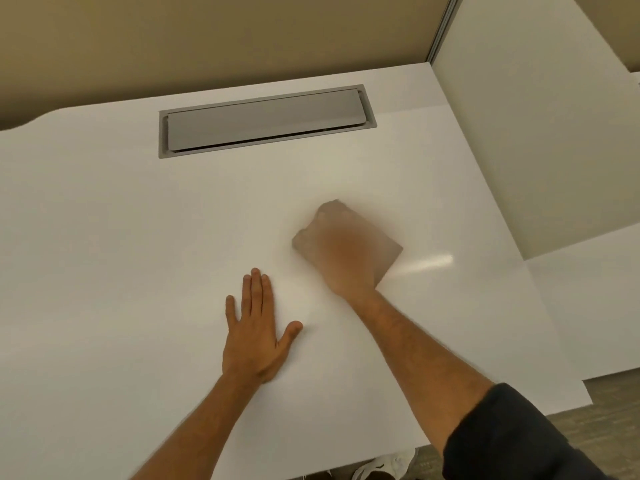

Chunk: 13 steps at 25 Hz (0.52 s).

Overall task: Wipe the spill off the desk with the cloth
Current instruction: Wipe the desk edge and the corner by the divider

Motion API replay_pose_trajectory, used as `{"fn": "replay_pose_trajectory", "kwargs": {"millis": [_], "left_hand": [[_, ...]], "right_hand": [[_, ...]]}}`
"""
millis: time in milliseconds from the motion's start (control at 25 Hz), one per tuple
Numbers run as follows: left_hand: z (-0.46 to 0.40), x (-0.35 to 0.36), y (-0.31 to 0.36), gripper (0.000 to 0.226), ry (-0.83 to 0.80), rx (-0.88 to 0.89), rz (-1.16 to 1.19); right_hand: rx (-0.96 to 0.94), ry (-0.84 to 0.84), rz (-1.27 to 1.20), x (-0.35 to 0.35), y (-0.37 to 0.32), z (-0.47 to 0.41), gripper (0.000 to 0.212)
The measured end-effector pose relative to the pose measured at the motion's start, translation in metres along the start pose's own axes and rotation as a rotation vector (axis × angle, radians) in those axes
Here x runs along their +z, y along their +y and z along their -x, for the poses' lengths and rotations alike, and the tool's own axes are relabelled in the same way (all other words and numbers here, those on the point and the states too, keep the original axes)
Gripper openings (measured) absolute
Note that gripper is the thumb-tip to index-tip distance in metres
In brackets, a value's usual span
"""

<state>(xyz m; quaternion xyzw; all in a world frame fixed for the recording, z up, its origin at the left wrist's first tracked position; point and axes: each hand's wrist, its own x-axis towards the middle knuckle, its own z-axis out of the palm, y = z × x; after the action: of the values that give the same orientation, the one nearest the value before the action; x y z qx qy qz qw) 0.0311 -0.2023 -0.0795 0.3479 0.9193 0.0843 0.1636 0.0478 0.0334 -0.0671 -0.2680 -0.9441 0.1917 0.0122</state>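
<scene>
From my feed I see the white tabletop (121,220) filling most of the head view, its surface glossy, with a bright streak of reflected light near the right side. My right hand (341,251) is pressed down on the cloth (389,252), a brownish-tan piece lying flat on the tabletop right of centre. The hand is badly blurred, so I cannot tell whether its fingers are curled into the fabric or just laid flat over it; all I can say is that it covers most of the cloth, with a corner of cloth sticking out to the right of the wrist and another edge showing beyond the fingertips. The right forearm runs back toward the lower right, where a dark sleeve (512,441) is pushed up near the elbow.

My left hand (258,336) lies flat on the tabletop, palm down, fingers straight and close together, thumb spread out to the right. It grasps nothing, and it sits near the cloth but apart from it, closer to me and to the left.

I cannot make out any spill on the surface. At the far side a grey rectangular cable hatch (266,121) is set into the tabletop. Beyond it stands a tan partition (207,39), and a white panel (526,133) closes the right side. A white shoe (384,467) shows below the near edge.
</scene>
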Motion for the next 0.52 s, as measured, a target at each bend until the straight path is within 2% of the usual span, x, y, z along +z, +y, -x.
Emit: {"fn": "replay_pose_trajectory", "kwargs": {"millis": [120, 200, 360, 440, 520], "left_hand": [[0.000, -0.003, 0.000, 0.099, 0.054, 0.003, 0.139], [0.000, -0.005, -0.002, 0.098, 0.081, 0.013, 0.224], [0.004, -0.008, -0.007, 0.103, 0.037, 0.052, 0.238], [0.003, -0.018, -0.006, 0.112, -0.033, 0.044, 0.251], [0.000, -0.038, -0.006, 0.113, -0.193, -0.017, 0.309]], "right_hand": [[-0.290, -0.079, 0.058, 0.016, -0.020, 0.035, 0.061], [-0.385, -0.110, 0.049, 0.021, -0.023, 0.062, 0.066], [-0.341, -0.243, -0.049, 0.014, -0.016, 0.118, 0.085], [-0.324, -0.392, 0.007, -0.002, -0.006, 0.148, 0.078], [-0.316, -0.508, 0.058, -0.019, 0.009, 0.176, 0.067]]}}
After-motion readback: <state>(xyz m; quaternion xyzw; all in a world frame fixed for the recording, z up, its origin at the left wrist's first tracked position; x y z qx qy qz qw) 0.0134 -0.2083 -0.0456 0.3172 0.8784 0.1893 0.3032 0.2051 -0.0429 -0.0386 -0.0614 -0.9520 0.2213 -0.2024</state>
